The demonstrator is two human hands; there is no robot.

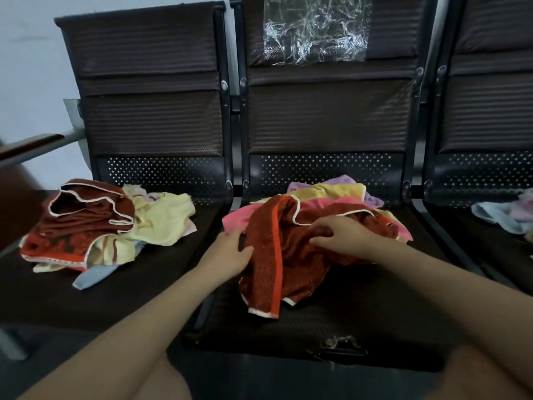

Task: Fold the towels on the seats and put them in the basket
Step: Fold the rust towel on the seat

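your left hand [230, 249] touches the red towel's [288, 255] left edge, fingers loosely spread; your right hand [340, 235] rests on top of it, fingers curled into the cloth. the towel lies crumpled on the middle seat [346, 321], over pink [236, 219] and yellow [331, 192] towels.

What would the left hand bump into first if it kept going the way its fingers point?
Probably the red towel: the left hand already touches its edge, fingers pointing right and away. Beyond lies the pink towel, though depth is unclear.

A waiting room, by its row of linked dark metal seats [161, 134] along a pale wall [26, 53].
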